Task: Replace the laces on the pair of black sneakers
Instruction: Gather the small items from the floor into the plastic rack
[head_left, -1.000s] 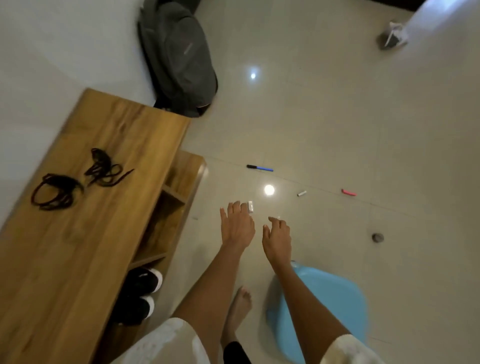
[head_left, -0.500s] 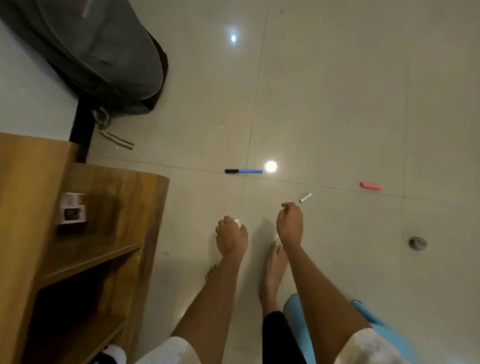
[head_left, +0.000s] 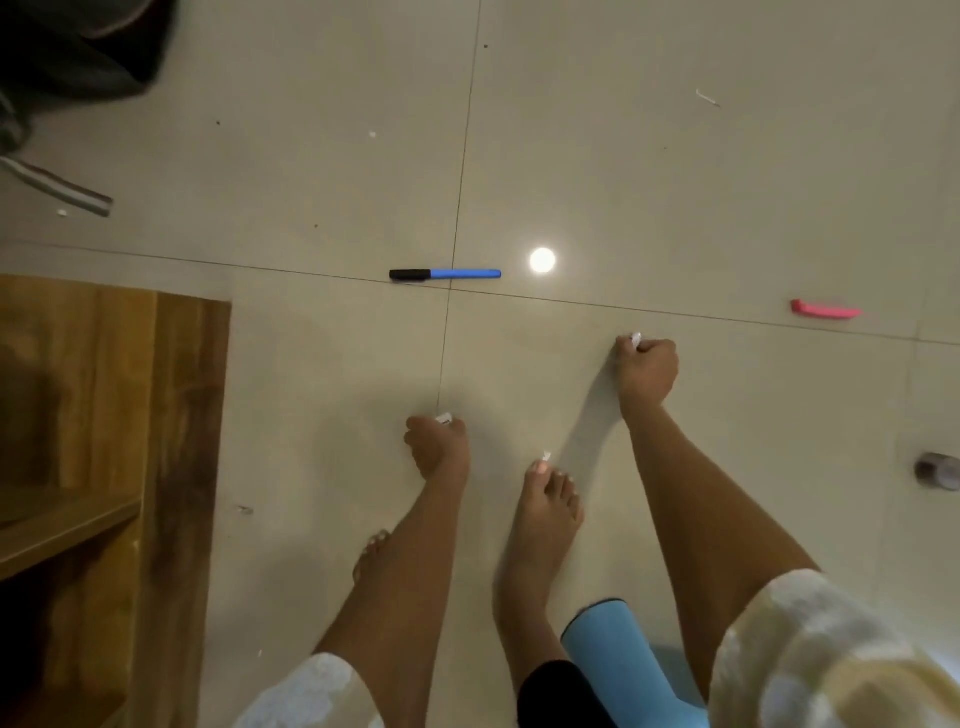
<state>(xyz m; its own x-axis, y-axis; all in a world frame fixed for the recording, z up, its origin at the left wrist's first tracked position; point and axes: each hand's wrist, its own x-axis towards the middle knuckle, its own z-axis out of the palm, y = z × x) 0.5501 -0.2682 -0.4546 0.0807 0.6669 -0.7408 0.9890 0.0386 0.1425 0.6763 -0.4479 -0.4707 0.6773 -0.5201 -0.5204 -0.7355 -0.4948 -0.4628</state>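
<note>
A white scrap (head_left: 636, 339) is pinched in the right hand (head_left: 647, 371), another (head_left: 444, 418) in the left hand (head_left: 439, 447); both should be discarded before the sneakers are fetched.

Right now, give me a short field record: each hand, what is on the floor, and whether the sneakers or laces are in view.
left hand: low over the floor, fingers curled on a small white piece
right hand: fist closed on a small white piece
floor items: blue pen with black cap; pink marker; white scrap by the toes
wooden shelf unit: at left
sneakers: not in view
laces: not in view
</note>
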